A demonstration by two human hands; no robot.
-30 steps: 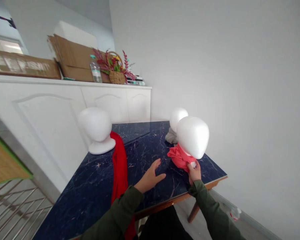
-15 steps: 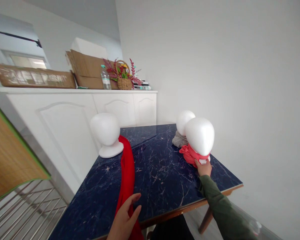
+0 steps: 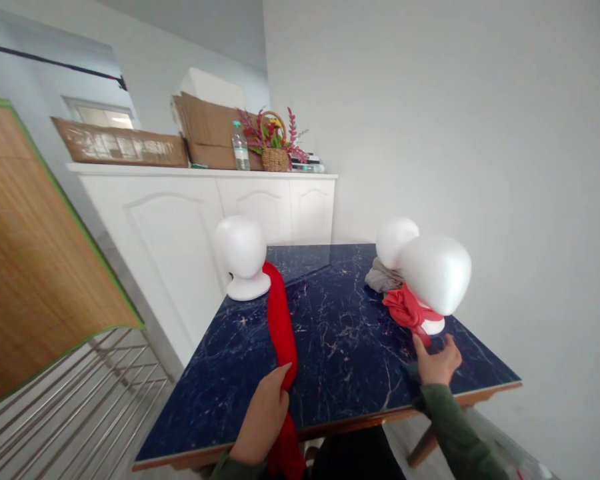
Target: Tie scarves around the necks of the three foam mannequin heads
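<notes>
- My left hand [image 3: 264,417]: closed over the long red fabric scarf [image 3: 281,333] near the table's front edge, fingers curled on the cloth.
- Long red fabric scarf: a strip lying from the left white foam mannequin head [image 3: 242,257] down the dark blue marble-patterned tabletop [image 3: 340,347] and hanging over its front edge.
- My right hand [image 3: 436,361]: open, fingers spread, holding nothing, just below the knotted coral-red scarf [image 3: 405,309].
- Knotted coral-red scarf: wrapped about the neck of the tilted white foam mannequin head [image 3: 436,273].
- Third white foam head [image 3: 395,239]: behind, with grey cloth [image 3: 381,278] at its base.
- White cabinet [image 3: 205,213]: carries a woven flower basket [image 3: 275,152] and a plastic bottle [image 3: 239,147].
</notes>
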